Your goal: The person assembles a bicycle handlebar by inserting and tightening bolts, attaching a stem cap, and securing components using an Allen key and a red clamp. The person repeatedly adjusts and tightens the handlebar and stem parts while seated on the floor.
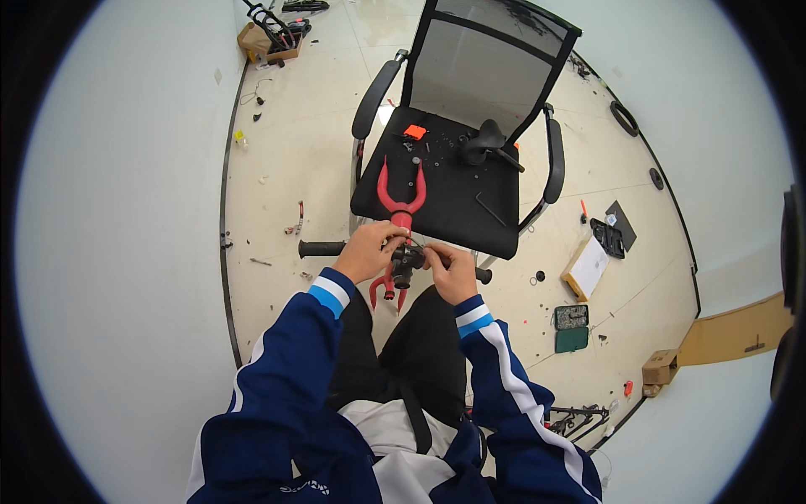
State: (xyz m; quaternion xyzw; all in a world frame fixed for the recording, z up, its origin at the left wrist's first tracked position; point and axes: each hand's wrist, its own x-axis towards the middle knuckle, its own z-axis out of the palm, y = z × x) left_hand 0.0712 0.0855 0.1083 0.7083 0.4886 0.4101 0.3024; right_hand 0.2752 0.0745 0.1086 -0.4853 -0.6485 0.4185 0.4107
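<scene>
Over my lap, a red bicycle fork (403,212) leans its prongs on the front of the black chair seat (457,228). At its near end is a black handlebar clamp (407,262), with a handlebar running sideways to a black left grip (321,249) and a right grip (484,275). My left hand (371,250) is closed in a pinch beside the clamp's upper left. On the clamp's right side my right hand (452,272) pinches too, fingertips close to the left ones. Something thin and dark shows between them, too small to name. More red forked parts (389,287) hang below the clamp.
On the seat lie a black bicycle saddle (484,143), a hex key (490,210), an orange piece (415,132) and several small parts. Chair armrests (553,160) flank it. On the floor at right are a white-topped box (586,269) and a green case (572,339).
</scene>
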